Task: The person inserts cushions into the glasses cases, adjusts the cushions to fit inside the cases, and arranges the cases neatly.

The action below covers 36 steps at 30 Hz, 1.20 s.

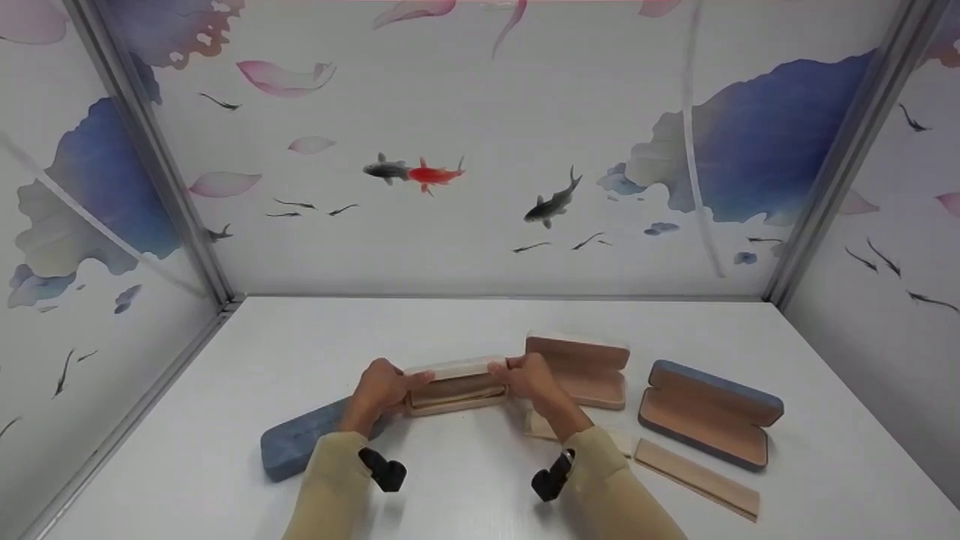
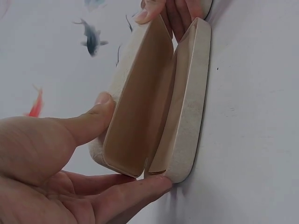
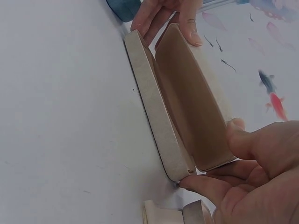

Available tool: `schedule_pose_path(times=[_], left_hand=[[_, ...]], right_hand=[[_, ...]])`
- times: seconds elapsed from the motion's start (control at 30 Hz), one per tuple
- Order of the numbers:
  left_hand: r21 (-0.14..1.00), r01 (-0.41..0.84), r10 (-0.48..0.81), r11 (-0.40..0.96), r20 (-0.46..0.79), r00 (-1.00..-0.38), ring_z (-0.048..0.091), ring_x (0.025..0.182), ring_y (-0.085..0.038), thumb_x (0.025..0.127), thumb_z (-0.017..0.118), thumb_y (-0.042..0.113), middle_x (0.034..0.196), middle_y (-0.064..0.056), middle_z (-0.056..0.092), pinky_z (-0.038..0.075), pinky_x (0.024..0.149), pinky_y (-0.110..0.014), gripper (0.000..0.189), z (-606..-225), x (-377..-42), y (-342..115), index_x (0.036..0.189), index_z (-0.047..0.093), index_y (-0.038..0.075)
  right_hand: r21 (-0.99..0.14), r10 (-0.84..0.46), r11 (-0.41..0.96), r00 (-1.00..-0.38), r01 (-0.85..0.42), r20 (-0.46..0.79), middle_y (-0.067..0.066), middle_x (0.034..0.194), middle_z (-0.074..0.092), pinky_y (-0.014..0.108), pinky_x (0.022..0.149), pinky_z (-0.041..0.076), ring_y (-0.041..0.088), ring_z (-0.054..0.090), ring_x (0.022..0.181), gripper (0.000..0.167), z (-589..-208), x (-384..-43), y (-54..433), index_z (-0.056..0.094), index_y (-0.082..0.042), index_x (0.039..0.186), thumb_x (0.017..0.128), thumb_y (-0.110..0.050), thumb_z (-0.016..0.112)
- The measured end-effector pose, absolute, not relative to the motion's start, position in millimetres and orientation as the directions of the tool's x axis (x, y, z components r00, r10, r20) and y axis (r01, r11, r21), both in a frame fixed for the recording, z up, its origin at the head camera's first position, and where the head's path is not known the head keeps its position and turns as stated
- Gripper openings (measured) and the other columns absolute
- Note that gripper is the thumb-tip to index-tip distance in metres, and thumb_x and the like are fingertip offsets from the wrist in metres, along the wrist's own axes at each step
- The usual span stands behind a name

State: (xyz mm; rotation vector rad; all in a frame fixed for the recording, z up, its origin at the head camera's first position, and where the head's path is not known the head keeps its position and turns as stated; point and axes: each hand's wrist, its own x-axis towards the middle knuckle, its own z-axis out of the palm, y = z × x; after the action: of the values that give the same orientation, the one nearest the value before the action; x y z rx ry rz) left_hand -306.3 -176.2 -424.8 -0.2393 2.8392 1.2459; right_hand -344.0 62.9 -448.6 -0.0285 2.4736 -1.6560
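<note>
A cream glasses case (image 1: 456, 368) with a tan lining stands partly open on the table, its lid tilted up. At its left end my left hand (image 1: 379, 388) grips it, the thumb on the lid's edge and the fingers against the end of the base. My right hand (image 1: 534, 379) holds the other end in the same way. Inside the base lies a flat beige piece (image 2: 163, 151) that looks like a folded cloth. Under the left forearm sits a closed blue glasses case (image 1: 300, 442), partly covered by the arm.
Right of the hands stand an open cream case (image 1: 585, 386) and an open blue case (image 1: 705, 427), both tan inside. In front of them lie a folded beige cloth (image 1: 697, 478) and another pale cloth (image 1: 619, 437), partly behind the right arm. Printed panels (image 1: 480, 255) enclose the table.
</note>
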Motion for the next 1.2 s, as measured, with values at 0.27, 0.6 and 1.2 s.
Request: schedule_pose_path(times=[0.27, 0.6, 1.2], left_hand=[[0.764, -0.137, -0.134, 0.631, -0.067, -0.989, 0.060, 0.076, -0.023, 0.088, 0.077, 0.038, 0.098, -0.026, 0.070, 0.054, 0.075, -0.040, 0.058, -429.1, -301.2, -173.7, 0.109, 0.064, -0.015], [0.767, -0.124, -0.155, 0.630, -0.032, -0.987, 0.065, 0.092, -0.028, 0.084, 0.082, 0.028, 0.109, -0.027, 0.069, 0.054, 0.090, -0.050, 0.059, -434.4, -301.2, -171.7, 0.117, 0.061, -0.016], [0.770, -0.107, -0.180, 0.629, 0.010, -0.984, 0.067, 0.104, -0.040, 0.078, 0.087, 0.022, 0.114, -0.031, 0.068, 0.055, 0.091, -0.050, 0.059, -441.4, -298.5, -170.6, 0.116, 0.063, -0.017]], right_hand=[[-0.913, -0.123, 0.405, -0.986, 0.052, -0.110, 0.001, 0.088, 0.060, 0.028, 0.073, 0.040, 0.016, 0.051, 0.088, 0.025, -449.9, -341.1, 65.3, 0.074, -0.002, 0.097, 0.098, -0.026, 0.067], [-0.922, -0.159, 0.387, -0.982, 0.034, -0.103, 0.001, 0.090, 0.064, 0.027, 0.072, 0.044, 0.014, 0.051, 0.082, 0.022, -455.8, -341.0, 68.5, 0.074, 0.001, 0.106, 0.095, -0.018, 0.069], [-0.887, -0.145, 0.461, -0.985, 0.018, -0.095, 0.012, 0.128, 0.067, 0.026, 0.080, 0.047, 0.013, 0.056, 0.098, 0.047, -463.8, -341.1, 71.0, 0.061, -0.002, 0.135, 0.093, -0.020, 0.072]])
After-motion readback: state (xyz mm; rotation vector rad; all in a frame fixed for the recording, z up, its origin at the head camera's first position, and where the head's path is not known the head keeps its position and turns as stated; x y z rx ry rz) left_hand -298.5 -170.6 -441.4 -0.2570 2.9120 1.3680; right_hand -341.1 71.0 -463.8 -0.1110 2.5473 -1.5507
